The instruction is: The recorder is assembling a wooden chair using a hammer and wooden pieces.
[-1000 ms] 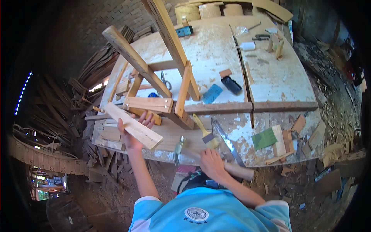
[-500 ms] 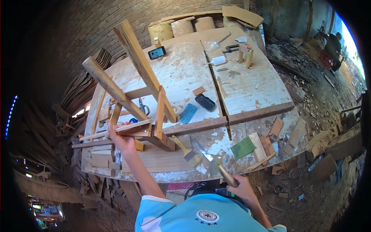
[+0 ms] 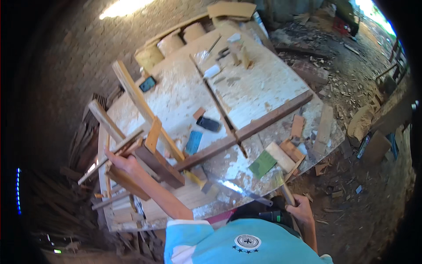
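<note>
My left hand [image 3: 124, 163] is closed around a rail of a wooden chair-like frame [image 3: 159, 167] at the left of the workbench. Two long legs of the frame slant up and away, and its short thick block faces me. My right hand [image 3: 302, 210] grips the wooden handle of a hammer [image 3: 287, 194] at the bench's near edge; its head is blurred. Between the hands lie a flat brush [image 3: 197, 180] with a yellow handle and a saw blade [image 3: 239, 189]. Nearest the hammer are a green abrasive sheet [image 3: 263, 165] and wood offcuts [image 3: 281, 157].
The worn workbench [image 3: 263, 97] has a long gap and a raised wooden strip [image 3: 272, 115]. On it lie a blue sheet [image 3: 193, 141], a black case-like object [image 3: 208, 124], a propped phone [image 3: 147, 83] and a white bottle [image 3: 212, 71]. Scrap wood [image 3: 368, 119] covers the floor at right.
My view has turned, so the bench appears rotated. The wooden frame has tilted over in my left hand, its block swinging toward me. The hammer has moved right, away from the saw blade.
</note>
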A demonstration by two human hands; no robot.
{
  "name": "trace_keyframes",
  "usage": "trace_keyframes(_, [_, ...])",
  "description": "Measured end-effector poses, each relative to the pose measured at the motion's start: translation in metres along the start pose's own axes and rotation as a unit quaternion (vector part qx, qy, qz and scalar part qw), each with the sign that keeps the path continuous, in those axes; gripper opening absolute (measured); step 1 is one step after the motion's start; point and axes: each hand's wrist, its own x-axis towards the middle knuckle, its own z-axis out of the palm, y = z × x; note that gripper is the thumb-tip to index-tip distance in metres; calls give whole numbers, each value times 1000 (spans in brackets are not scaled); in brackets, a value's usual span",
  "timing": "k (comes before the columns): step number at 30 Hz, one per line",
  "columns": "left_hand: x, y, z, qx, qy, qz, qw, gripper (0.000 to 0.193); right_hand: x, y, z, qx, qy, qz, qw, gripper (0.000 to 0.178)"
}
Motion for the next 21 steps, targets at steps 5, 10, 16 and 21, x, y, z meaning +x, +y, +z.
trace_keyframes(5, [-64, -1, 30, 50, 76, 135, 987, 61, 0, 25, -28, -114, -73, 3, 991, 34])
trace_keyframes(10, [-103, 10, 29, 5, 46, 76, 996, 41, -10, 27, -48, -88, -146, 0, 985, 23])
trace_keyframes(16, [-116, -2, 43, -5, -2, 24, 1000, 37, -3, -16, -41, 32, -139, 103, 984, 23])
trace_keyframes(21, [-124, 3, 50, -29, -81, -34, 996, 38, -3, -25, -32, 242, -194, 163, 937, 27])
